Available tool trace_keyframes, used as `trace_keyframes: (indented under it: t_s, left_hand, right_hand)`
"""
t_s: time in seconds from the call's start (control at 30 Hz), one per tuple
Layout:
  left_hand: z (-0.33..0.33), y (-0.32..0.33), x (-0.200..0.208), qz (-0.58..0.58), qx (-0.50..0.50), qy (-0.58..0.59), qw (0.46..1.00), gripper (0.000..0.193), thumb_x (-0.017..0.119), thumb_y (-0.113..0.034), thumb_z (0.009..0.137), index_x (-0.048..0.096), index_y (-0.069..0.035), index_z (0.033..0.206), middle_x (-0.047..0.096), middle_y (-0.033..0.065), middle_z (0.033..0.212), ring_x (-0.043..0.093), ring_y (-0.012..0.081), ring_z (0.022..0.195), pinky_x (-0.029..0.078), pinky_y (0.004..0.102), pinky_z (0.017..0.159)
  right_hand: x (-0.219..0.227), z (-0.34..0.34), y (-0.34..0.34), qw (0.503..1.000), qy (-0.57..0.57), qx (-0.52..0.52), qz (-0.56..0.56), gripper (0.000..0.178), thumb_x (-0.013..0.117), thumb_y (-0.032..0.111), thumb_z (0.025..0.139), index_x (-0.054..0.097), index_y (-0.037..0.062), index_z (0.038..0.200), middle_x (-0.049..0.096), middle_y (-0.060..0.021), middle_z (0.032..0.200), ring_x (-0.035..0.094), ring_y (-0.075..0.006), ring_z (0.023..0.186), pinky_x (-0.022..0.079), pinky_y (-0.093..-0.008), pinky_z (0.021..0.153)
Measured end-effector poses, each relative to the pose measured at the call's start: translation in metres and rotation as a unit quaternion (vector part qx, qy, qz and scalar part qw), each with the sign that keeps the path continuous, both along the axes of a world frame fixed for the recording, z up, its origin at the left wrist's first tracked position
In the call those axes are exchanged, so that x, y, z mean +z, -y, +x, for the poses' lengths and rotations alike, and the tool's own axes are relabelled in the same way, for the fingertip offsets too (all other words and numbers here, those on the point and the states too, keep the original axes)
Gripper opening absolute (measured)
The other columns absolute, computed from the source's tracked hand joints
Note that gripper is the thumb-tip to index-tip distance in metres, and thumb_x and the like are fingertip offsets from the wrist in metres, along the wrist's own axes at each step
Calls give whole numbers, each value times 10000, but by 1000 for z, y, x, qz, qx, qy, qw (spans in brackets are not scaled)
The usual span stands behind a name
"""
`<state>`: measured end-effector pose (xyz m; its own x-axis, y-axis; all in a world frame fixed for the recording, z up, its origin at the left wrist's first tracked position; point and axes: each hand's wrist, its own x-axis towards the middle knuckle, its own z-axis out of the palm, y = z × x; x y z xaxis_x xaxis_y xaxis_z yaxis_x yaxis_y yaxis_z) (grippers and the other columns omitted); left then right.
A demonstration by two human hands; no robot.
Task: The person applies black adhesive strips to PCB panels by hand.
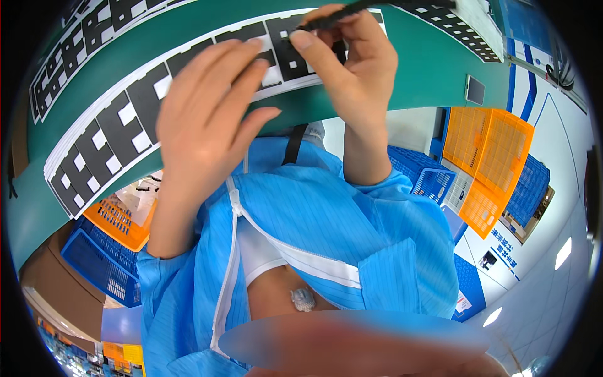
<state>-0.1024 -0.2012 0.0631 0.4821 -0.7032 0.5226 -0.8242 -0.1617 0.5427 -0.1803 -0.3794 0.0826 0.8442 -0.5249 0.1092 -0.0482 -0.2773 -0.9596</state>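
Note:
A long white strip printed with black squares curves across the green table in front of me. My left hand is spread over its middle, palm down, fingers stretched out and a little blurred, with nothing visible in them. Just to the right, my right hand pinches a slim black cord-like piece between thumb and fingers. One end of it points down at the strip near my left fingertips; the rest runs off to the upper right. What exactly the piece is, I cannot make out.
Further patterned strips lie along the far left and far right of the green table. A small grey rectangular piece sits near the right edge. Orange crates and blue crates stand beyond the table.

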Motion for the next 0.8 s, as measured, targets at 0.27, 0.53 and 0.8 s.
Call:
trace_keyframes:
  t_s: [0.27, 0.53, 0.8]
  left_hand:
    - [10, -20, -9, 64, 44, 21, 997, 506, 867, -219, 658, 737, -41, 1114, 702, 41, 1226, 629, 278, 1142, 496, 393, 936]
    - [12, -19, -14, 37, 45, 27, 998, 493, 867, -201, 646, 737, -30, 1091, 707, 37, 1210, 632, 271, 1132, 494, 396, 925]
    - [10, -18, -12, 38, 48, 16, 998, 492, 864, -197, 644, 737, -35, 1091, 710, 34, 1202, 633, 265, 1132, 494, 395, 916]
  right_hand:
    - [-24, 33, -5, 961, 201, 123, -146, 162, 775, 39, 886, 638, 17, 968, 592, 26, 739, 497, -25, 658, 411, -196, 578]
    - [-26, 41, -10, 964, 155, 102, -192, 199, 817, 81, 832, 646, 29, 919, 599, -45, 696, 542, -121, 591, 435, -270, 559]
    - [-19, 26, -19, 998, 24, 13, -61, 202, 808, 48, 861, 654, 29, 991, 614, 1, 739, 537, -84, 638, 435, -233, 614]
